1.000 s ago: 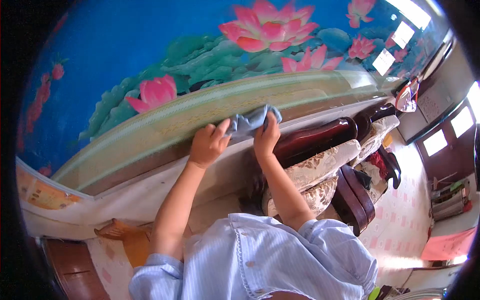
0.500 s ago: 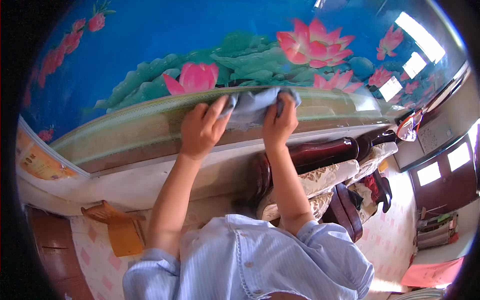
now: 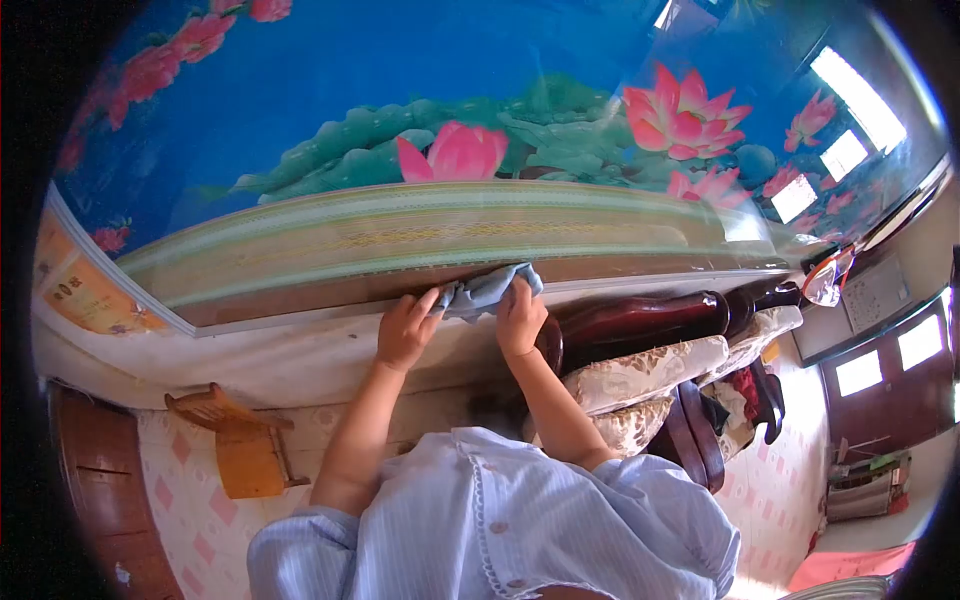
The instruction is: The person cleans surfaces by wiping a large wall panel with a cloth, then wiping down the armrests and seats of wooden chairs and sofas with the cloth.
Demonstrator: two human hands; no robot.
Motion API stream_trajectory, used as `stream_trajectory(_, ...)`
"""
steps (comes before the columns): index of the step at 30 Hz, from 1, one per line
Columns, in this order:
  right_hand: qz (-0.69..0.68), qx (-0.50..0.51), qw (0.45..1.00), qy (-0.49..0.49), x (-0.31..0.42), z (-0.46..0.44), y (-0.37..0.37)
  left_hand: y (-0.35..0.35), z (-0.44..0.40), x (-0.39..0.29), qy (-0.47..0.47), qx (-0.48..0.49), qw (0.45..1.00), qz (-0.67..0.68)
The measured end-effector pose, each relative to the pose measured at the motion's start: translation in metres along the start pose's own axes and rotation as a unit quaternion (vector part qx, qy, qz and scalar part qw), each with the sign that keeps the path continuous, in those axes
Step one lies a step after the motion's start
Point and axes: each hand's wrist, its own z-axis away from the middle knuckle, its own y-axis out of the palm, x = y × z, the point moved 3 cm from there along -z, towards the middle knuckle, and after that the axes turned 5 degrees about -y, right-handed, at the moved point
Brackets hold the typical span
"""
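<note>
A bunched blue-grey cloth is stretched between my two hands, low in front of the glossy lotus picture, near its bottom edge. My left hand grips the cloth's left end with bent fingers. At the other end, my right hand has its fingers closed on the cloth. Just above the cloth runs the pale green and tan striped band at the base of the picture.
Right of my hands stands a dark wooden sofa with patterned cushions. A small wooden chair is at the lower left, near a brown door. Farther right hangs a red-framed object.
Both hands first rose with the cloth onto the striped band, then came down to the picture's lower edge. The view has shifted, so the lotus flowers appear farther right.
</note>
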Motion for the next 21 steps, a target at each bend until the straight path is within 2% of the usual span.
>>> stream_trajectory(2, -0.003, 0.001, 1.000, 0.019, 0.007, -0.003, 0.000, -0.007, -0.001, 0.005, 0.017, 0.000, 1.000, -0.025)
stream_trajectory(5, 0.000, -0.055, 0.997, -0.055, 0.031, -0.050, -0.019, -0.008, -0.018, 0.019, -0.019, 0.017, 1.000, -0.002)
stream_trajectory(8, -0.001, -0.097, 0.990, -0.106, 0.066, -0.122, -0.048, -0.060, -0.096, 0.012, 0.065, -0.128, 0.989, -0.029)
stream_trajectory(10, -0.017, -0.138, 0.981, -0.135, 0.091, -0.165, -0.063, -0.084, -0.133, 0.012, 0.051, -0.174, 0.982, -0.046)
stream_trajectory(12, -0.035, -0.137, 0.982, -0.122, 0.119, -0.191, -0.072, -0.103, -0.155, 0.012, 0.040, -0.212, 0.975, -0.061)
stream_trajectory(16, -0.071, -0.154, 0.978, -0.118, 0.125, -0.167, -0.043, -0.102, -0.126, 0.027, 0.011, -0.202, 0.977, -0.061)
stream_trajectory(21, -0.024, -0.082, 0.983, -0.163, 0.100, -0.078, 0.004, -0.070, -0.031, 0.055, -0.025, -0.138, 0.987, -0.076)
